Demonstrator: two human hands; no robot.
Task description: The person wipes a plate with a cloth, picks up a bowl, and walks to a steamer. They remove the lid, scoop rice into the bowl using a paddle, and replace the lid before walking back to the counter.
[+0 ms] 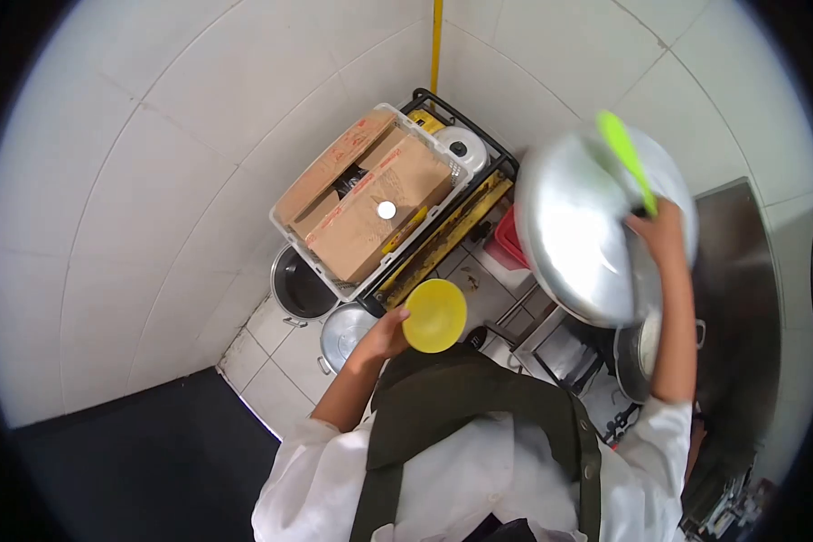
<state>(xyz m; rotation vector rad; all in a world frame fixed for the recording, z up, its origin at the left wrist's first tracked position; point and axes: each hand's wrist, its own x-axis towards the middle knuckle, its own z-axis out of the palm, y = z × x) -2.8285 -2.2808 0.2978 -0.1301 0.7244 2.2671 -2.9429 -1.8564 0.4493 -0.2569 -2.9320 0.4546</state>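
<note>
My left hand [387, 335] grips the rim of a yellow bowl [435, 316] in front of my apron. Up at the right, my right hand [662, 226] is closed at the middle of a large, round silver lid [569, 230]. A bright green utensil [625, 155] sticks out from the same hand, its broad end pointing up and left. The lid is tilted above the stove area, and part of a pot [635, 361] shows below it. The lid's handle is mostly hidden by my fingers.
A grey crate [462, 181] with a cardboard box [379, 203] stands on a black and yellow frame [443, 242]. Pots [305, 282] sit on the tiled floor beside it. A red container [509, 238] lies left of the lid. Tiled walls meet behind; a steel panel [736, 298] is at right.
</note>
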